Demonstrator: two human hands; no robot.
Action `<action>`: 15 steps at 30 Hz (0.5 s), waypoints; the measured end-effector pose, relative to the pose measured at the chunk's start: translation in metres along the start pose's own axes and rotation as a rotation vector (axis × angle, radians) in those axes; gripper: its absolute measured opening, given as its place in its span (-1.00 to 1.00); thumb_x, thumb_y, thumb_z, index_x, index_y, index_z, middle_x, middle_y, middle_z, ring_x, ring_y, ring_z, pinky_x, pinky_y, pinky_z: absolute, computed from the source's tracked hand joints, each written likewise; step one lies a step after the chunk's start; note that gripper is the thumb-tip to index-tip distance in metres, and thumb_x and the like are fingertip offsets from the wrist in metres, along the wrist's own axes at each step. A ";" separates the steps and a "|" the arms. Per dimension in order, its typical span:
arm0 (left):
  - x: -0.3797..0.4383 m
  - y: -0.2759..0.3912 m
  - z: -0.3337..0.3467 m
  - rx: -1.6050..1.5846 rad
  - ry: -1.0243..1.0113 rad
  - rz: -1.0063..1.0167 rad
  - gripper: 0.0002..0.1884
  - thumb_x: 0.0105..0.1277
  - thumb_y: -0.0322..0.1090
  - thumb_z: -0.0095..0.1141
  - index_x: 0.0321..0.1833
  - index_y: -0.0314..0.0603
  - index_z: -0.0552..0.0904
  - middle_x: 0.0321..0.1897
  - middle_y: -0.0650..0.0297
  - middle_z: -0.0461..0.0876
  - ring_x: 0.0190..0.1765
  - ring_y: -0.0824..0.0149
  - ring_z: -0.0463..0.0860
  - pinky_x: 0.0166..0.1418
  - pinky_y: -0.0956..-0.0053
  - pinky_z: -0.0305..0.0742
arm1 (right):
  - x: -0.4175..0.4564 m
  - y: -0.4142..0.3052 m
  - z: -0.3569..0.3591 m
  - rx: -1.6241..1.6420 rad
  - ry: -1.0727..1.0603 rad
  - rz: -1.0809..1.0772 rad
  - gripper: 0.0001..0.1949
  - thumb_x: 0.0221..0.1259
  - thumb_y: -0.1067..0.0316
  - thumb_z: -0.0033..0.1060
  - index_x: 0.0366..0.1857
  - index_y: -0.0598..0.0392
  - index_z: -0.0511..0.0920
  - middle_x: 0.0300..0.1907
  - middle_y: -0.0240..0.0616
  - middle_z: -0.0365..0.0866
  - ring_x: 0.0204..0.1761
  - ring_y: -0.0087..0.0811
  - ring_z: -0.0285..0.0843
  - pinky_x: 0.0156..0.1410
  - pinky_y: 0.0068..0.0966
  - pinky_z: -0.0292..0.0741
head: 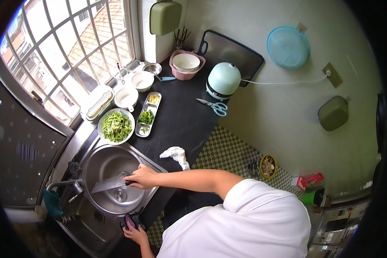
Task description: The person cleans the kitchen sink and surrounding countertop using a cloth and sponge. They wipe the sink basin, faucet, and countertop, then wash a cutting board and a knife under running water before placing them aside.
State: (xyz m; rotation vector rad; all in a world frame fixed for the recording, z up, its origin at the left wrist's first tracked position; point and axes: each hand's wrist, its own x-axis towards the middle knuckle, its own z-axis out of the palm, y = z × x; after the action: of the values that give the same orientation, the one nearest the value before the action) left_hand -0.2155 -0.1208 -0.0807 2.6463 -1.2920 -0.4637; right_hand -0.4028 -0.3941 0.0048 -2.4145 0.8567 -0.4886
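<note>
My right hand [144, 177] grips the black handle of a cleaver [108, 184], whose broad metal blade lies level over the round stainless steel sink bowl [93, 164]. Down at the sink's near edge, my left hand [135, 233] has its fingers around a purple and black item [130, 222]; its kind cannot be told. A bowl of cut green beans [116, 126] stands beyond the sink's upper rim. Beside it, a metal tray [144, 130] holds chopped greens and a yellowish minced food. A crumpled white cloth [177, 155] lies on the dark counter.
The faucet [75, 185] rises beside the sink bowl. White bowls [142, 80] stand near the barred window. Farther along are scissors [213, 104], a pale green appliance [224, 79] with a cord to the wall, a pink basin [183, 74] and a leaning cutting board [245, 56].
</note>
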 end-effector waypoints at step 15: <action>0.008 0.072 0.020 0.080 0.087 -0.338 -0.37 0.09 -0.19 0.22 0.24 -0.12 0.32 0.10 -0.31 0.29 0.00 -0.26 0.47 0.05 -0.03 0.44 | 0.038 0.288 -0.435 -0.342 1.432 0.135 -0.65 0.28 0.24 -0.04 0.15 -0.08 0.45 -0.30 -0.17 0.60 -0.31 -0.09 0.54 -0.14 -0.22 0.40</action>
State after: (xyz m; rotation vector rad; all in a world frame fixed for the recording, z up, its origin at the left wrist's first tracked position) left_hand -0.2706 -0.1715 -0.0814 2.9275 -0.8570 -0.3398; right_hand -0.7232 -0.7644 0.1883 -1.9484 1.6906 -2.2492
